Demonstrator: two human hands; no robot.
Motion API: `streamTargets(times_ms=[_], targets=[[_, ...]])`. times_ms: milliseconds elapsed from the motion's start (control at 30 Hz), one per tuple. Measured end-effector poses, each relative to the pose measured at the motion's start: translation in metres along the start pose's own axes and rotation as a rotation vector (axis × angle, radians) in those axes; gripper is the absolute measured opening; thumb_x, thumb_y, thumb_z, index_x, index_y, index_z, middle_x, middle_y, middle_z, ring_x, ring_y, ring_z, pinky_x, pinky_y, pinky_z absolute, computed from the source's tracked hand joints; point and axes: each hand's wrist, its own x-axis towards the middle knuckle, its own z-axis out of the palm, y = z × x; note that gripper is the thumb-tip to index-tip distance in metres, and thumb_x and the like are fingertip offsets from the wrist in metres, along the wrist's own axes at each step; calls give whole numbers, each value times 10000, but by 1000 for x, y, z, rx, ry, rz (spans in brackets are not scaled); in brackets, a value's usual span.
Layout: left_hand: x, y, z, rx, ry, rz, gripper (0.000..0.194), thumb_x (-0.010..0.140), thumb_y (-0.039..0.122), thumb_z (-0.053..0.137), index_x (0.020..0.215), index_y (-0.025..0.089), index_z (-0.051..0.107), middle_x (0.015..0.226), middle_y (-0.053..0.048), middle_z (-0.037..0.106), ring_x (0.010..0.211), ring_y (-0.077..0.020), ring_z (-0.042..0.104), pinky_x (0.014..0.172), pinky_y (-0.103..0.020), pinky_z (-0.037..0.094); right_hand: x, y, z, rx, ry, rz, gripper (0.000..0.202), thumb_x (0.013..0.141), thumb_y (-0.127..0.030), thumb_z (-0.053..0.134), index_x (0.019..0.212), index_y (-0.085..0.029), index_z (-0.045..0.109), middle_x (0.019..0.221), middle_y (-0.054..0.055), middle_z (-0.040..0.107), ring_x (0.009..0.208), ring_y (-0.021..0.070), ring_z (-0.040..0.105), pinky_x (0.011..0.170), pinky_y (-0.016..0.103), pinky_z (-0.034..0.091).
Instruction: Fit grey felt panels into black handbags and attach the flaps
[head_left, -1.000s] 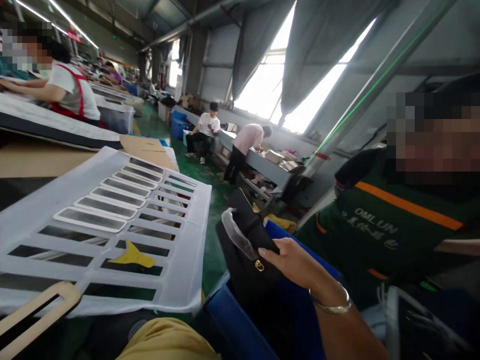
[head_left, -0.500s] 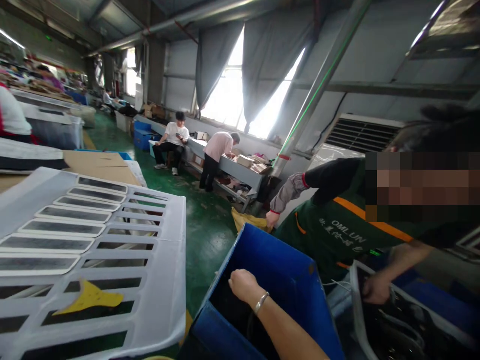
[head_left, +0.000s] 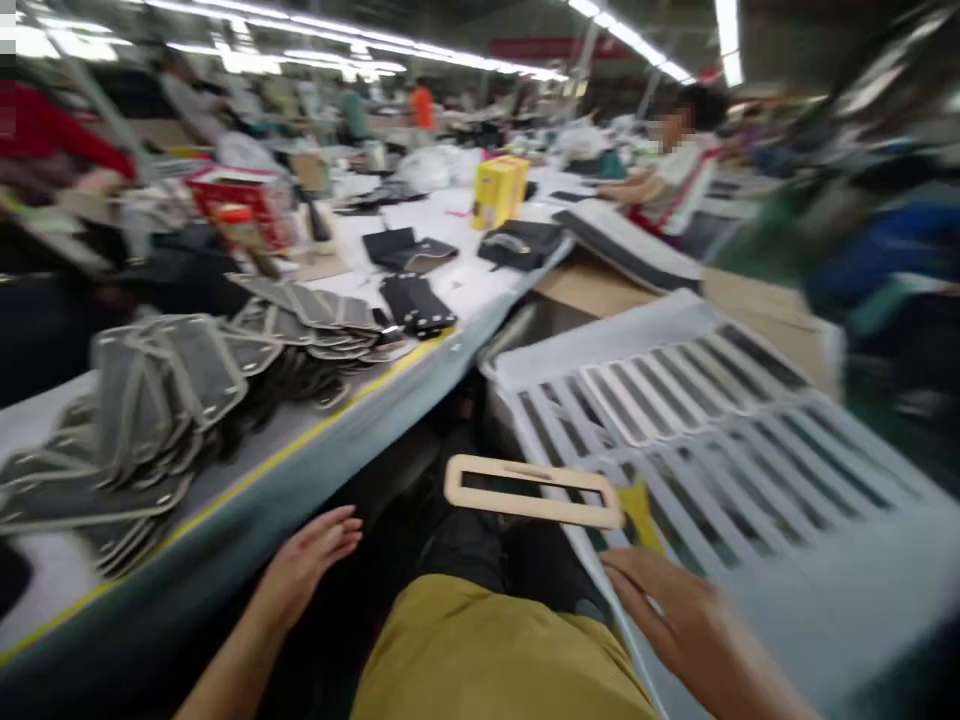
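My left hand point(head_left: 311, 560) is held out below the table edge, its fingers stretched and holding nothing. At the near left edge of a grey slotted plastic rack point(head_left: 840, 570), my right hand point(head_left: 675, 605) extends its fingers, blurred by motion; whether it touches the rack I cannot tell. Just beyond that hand is a flat beige frame point(head_left: 456, 485) with a long slot, above my legs and overlapping the rack's edge. A yellow piece point(head_left: 639, 515) sits on the rack close to my right fingers. Several light-rimmed dark strips point(head_left: 622, 405) lie across the rack's far part.
A long table point(head_left: 360, 400) with a yellow edge strip runs along my left. Piles of grey trimmed pieces point(head_left: 169, 380), black items and a yellow box point(head_left: 499, 190) stand on it. Brown cardboard point(head_left: 600, 285) lies behind the rack. A co-worker point(head_left: 675, 170) is farther back.
My view has swung left from the aisle and blue bin to the long table. A hand with a bracelet was over that bin. Both my hands and the beige frame are now in view.
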Motion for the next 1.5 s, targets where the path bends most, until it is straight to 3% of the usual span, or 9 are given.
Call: streamTargets(times_ms=[100, 267, 400, 600, 800, 933, 1033, 1233, 1500], targets=[[-23, -51, -38, 116, 56, -259, 640, 687, 610, 601, 1124, 142, 609, 1019, -121, 685, 930, -256, 644, 838, -393, 513, 48, 17, 36, 11, 25, -253, 196, 886, -272, 461, 1026, -234, 593, 920, 24, 703, 825, 159, 673, 763, 247, 539], [-15, -129, -24, 275, 82, -441, 547, 521, 573, 693, 856, 141, 709, 858, -117, 718, 883, -307, 649, 828, -404, 496, 103, 13, 71, 5, -58, -479, 271, 872, -212, 450, 1107, -259, 578, 969, 6, 696, 908, 150, 653, 833, 243, 519], [20, -150, -10, 362, 51, -463, 420, 563, 480, 682, 804, 137, 709, 824, -116, 717, 853, -311, 656, 813, -402, 497, 140, 11, 93, -86, -132, -371, 427, 821, -367, 541, 1218, -210, 519, 1183, 90, 601, 1078, 237, 575, 894, 372, 506], [68, -100, 3, 469, 52, -208, 402, 776, 404, 537, 1097, 174, 615, 1060, -88, 648, 956, -217, 621, 903, -333, 465, 150, 29, 113, -82, -325, -311, 999, 612, -561, 681, 1416, -134, 269, 1337, 166, 470, 1159, 331, 502, 872, 461, 511], [68, 2, -22, 889, 277, 538, 287, 872, 265, 495, 1147, 218, 559, 1041, -66, 636, 957, -198, 603, 911, -356, 470, 139, 25, 114, -67, -330, -204, 872, 666, -455, 666, 1391, -137, 302, 1217, 151, 548, 1094, 290, 531, 915, 459, 466], [59, 40, -48, 1179, 419, 870, 415, 818, 206, 570, 1229, 197, 508, 1101, -103, 618, 1029, -242, 577, 958, -408, 437, 137, 18, 112, -66, -314, -161, 834, 662, -458, 662, 1356, -106, 361, 1115, 152, 577, 1022, 287, 552, 901, 463, 462], [62, 48, -59, 1362, 332, 891, 487, 820, 238, 562, 1291, 168, 457, 1202, -130, 571, 1127, -262, 522, 1008, -416, 390, 135, 19, 109, -65, -303, -151, 811, 657, -461, 655, 1337, -104, 395, 1085, 152, 585, 985, 294, 565, 877, 471, 471], [97, 49, -66, 1632, 146, 639, 585, 811, 272, 527, 1364, 160, 371, 1411, -127, 397, 1280, -289, 373, 1066, -418, 296, 130, 30, 99, -45, -276, -105, 775, 659, -405, 644, 1335, -112, 405, 1151, 158, 571, 1022, 295, 564, 914, 466, 450], [147, 53, -78, 1574, 27, 528, 605, 799, 107, 424, 1390, 199, 336, 1437, -110, 353, 1272, -309, 375, 1014, -456, 356, 138, 35, 80, -66, -342, 54, 803, 687, -444, 621, 1351, -67, 370, 1193, 179, 558, 1092, 298, 532, 969, 441, 410]])
